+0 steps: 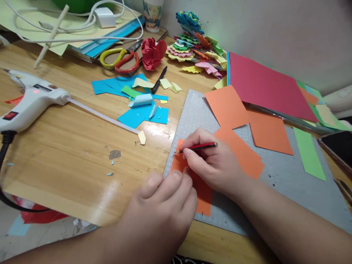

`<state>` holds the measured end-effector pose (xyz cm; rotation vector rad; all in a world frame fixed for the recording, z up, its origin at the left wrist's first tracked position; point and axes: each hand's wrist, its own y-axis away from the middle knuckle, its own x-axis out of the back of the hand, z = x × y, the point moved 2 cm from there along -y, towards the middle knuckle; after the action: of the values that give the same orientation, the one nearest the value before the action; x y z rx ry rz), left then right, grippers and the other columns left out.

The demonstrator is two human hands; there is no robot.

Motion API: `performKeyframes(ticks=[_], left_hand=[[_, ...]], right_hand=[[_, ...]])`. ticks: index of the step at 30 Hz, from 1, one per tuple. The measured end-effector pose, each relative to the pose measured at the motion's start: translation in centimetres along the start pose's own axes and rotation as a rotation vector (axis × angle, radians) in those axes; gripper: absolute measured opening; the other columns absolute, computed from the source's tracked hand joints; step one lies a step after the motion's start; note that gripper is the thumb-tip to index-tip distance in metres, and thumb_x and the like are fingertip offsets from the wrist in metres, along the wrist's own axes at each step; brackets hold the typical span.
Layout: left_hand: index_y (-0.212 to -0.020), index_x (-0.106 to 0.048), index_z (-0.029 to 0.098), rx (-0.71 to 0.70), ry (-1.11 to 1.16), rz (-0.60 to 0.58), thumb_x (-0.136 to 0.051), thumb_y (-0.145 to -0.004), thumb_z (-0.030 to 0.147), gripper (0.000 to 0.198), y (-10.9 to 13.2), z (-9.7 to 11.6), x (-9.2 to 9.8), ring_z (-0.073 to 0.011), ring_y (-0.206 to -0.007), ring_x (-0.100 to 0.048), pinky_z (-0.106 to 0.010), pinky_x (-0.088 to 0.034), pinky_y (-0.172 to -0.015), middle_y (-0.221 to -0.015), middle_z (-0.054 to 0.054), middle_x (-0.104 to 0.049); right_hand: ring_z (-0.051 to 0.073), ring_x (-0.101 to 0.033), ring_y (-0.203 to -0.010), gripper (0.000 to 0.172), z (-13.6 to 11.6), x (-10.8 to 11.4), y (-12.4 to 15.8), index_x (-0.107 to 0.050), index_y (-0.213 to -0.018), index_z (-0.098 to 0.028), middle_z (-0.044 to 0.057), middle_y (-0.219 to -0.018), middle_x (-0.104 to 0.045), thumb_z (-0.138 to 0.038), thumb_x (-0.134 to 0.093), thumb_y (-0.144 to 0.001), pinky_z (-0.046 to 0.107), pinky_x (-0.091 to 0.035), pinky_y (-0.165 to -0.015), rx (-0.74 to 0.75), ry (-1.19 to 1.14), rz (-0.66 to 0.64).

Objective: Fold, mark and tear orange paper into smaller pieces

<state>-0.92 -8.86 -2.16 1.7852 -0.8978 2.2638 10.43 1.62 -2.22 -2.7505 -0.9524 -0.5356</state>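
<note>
My right hand is closed around a red and black pencil. The pencil's tip touches the upper left part of an orange paper piece, which lies partly on the grey cutting mat. My left hand is just below and left of it, fingers curled over the paper's left edge, holding it; the fingertips are hidden. Another orange paper piece lies partly under my right hand. Beyond it are a further orange square and an orange stack.
At the left lies a white hot glue gun with a glue stick projecting. Blue paper scraps, a black pen, scissors and a red paper flower are farther back. A green strip lies at the mat's right.
</note>
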Motion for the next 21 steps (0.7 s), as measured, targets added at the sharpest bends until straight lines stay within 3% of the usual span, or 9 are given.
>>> performKeyframes(ticks=[4,9,21], left_hand=[[-0.080,-0.060,0.022,0.006,0.005,-0.006,-0.053,-0.083,0.021,0.008,-0.06,0.02,-0.12,-0.0197,-0.081,-0.049,-0.034,-0.027,-0.068,-0.078,-0.001,-0.060],[-0.084,-0.062,0.021,-0.021,0.012,-0.077,-0.051,-0.082,0.019,0.011,-0.18,-0.06,0.01,-0.0191,-0.078,-0.047,-0.034,-0.027,-0.067,-0.077,0.000,-0.059],[-0.084,-0.063,0.021,-0.016,0.043,-0.075,-0.049,-0.082,0.017,0.014,-0.27,-0.23,0.10,-0.0192,-0.079,-0.048,-0.034,-0.028,-0.068,-0.078,0.000,-0.061]], right_hand=[[0.014,-0.056,-0.071,0.009,0.43,-0.13,0.39,-0.048,-0.077,-0.020,-0.001,-0.071,-0.055,-0.012,-0.051,-0.081,0.028,-0.046,-0.060,0.110,0.047,-0.033],[0.014,-0.056,-0.071,0.011,0.31,-0.22,0.28,-0.046,-0.077,-0.021,-0.002,-0.070,-0.054,-0.011,-0.049,-0.082,0.029,-0.047,-0.062,0.103,0.098,-0.058],[0.014,-0.056,-0.070,0.012,0.14,-0.33,0.20,-0.044,-0.076,-0.021,-0.002,-0.070,-0.054,-0.012,-0.047,-0.083,0.028,-0.044,-0.060,0.119,0.165,-0.086]])
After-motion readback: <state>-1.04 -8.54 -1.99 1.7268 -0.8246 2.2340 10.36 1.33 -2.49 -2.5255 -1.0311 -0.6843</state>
